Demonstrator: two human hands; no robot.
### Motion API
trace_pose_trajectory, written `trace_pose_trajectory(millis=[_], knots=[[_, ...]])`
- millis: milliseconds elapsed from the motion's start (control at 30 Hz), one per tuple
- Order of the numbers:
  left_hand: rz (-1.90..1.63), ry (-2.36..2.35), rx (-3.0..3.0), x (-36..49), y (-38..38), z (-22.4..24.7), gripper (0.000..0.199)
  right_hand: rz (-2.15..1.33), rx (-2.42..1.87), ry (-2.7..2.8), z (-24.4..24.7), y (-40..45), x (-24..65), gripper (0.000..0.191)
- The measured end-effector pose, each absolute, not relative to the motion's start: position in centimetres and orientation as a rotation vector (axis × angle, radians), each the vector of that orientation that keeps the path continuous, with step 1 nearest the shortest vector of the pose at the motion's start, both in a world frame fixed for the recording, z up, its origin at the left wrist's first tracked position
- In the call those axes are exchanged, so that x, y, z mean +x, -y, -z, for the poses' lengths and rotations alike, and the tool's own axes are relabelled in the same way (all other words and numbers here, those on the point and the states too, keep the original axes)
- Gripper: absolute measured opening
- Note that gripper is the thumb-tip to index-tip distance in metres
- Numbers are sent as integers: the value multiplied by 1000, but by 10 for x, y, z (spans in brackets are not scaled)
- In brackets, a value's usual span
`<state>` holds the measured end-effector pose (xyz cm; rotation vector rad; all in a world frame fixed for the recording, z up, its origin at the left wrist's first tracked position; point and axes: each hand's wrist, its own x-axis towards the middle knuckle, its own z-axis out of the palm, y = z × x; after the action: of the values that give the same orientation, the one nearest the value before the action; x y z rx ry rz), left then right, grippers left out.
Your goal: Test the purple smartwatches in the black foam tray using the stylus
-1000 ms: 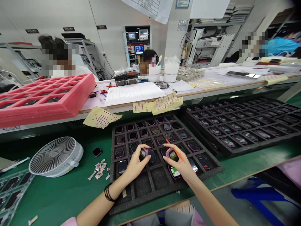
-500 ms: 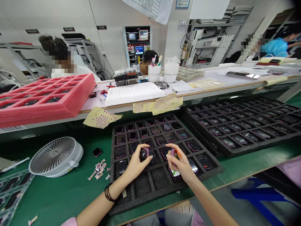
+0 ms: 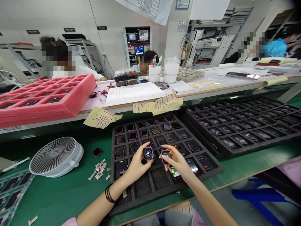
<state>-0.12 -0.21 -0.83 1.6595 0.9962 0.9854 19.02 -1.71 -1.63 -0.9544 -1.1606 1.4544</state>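
With our left fingers [image 3: 142,147] we grip a lit, square, purple-cased smartwatch [image 3: 148,153], with our right fingers [image 3: 169,146] a second lit watch [image 3: 166,154] and a thin orange stick [image 3: 172,149], both watches out above the black foam tray [image 3: 141,199] holding many others.

On my desk [image 3: 90,196], the fan [image 3: 56,157] stands left of the foam tray [image 3: 141,199]; the shelf-like bench [image 3: 195,92] lies beyond.

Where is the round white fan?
In the head view, the round white fan lies on the green worktop at the person's left, just left of some small pale strips and a square black watch.
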Motion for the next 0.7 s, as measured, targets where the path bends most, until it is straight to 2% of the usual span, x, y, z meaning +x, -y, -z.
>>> trace_pose_trajectory(millis=[700], knots=[[-989, -1073, 2044, -3, 8, -2, 50, -1570, -797, 1289, 33, 15, 191, 65]])
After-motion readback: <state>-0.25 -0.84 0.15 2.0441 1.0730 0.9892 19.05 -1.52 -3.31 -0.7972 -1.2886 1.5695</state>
